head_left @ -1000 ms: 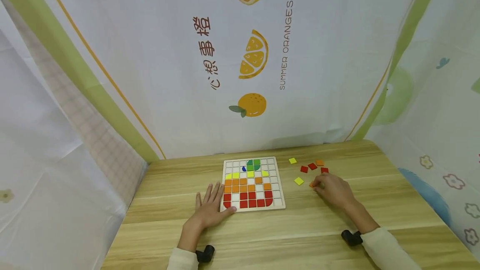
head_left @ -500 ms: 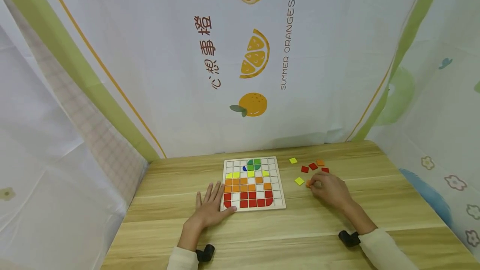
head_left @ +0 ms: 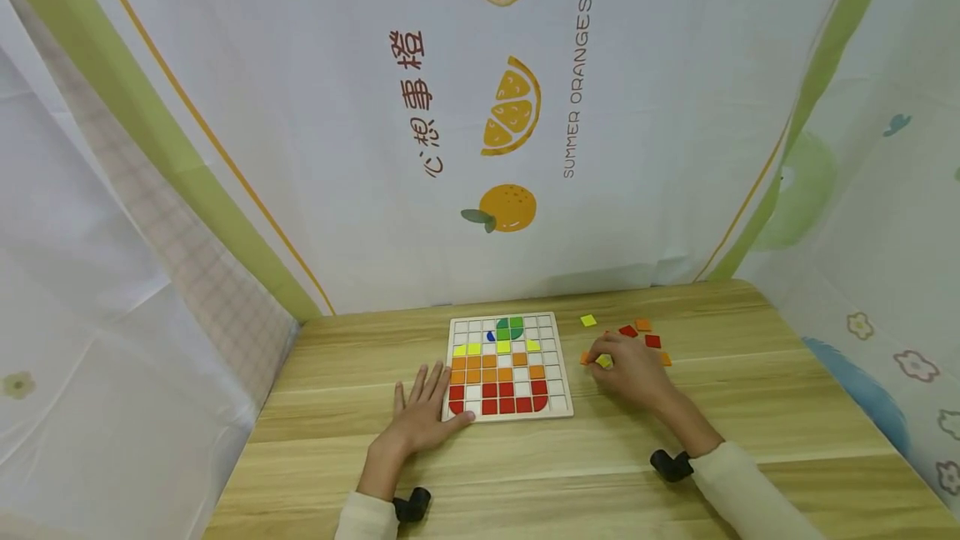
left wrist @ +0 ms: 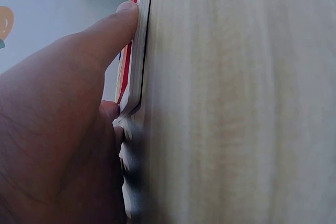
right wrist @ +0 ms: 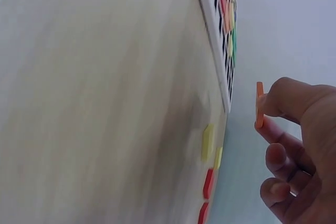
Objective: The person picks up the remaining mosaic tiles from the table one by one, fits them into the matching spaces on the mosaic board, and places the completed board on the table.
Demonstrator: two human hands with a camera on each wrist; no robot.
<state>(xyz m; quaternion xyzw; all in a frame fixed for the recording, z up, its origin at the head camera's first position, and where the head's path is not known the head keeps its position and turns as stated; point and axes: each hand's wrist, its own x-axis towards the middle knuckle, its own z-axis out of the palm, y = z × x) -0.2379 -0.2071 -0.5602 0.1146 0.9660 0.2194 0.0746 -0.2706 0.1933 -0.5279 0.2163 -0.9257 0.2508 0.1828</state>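
Observation:
My right hand (head_left: 633,369) pinches a square orange tile (right wrist: 259,105) between thumb and forefinger, raised above the table in the right wrist view. Its other fingers are loosely bent. A yellow tile (head_left: 604,362) lies partly hidden under this hand. To the left is a white gridded board (head_left: 557,387) bearing red, orange, yellow, green and blue pieces, with some bare cells. My left hand (head_left: 422,419) rests with spread fingers at the board's near left corner. Its thumb (left wrist: 126,17) touches the near edge of the board.
Loose tiles lie right of the board: a yellow one (head_left: 588,320) at the back, red ones (head_left: 627,331) and orange ones (head_left: 643,324) around the right hand. A wooden table (head_left: 525,473) carries everything. A printed white curtain (head_left: 360,232) hangs behind its far edge.
My right hand has picked up the orange tile and moved left with it toward the board. Another orange tile has come into sight to its right. The left hand stays in place.

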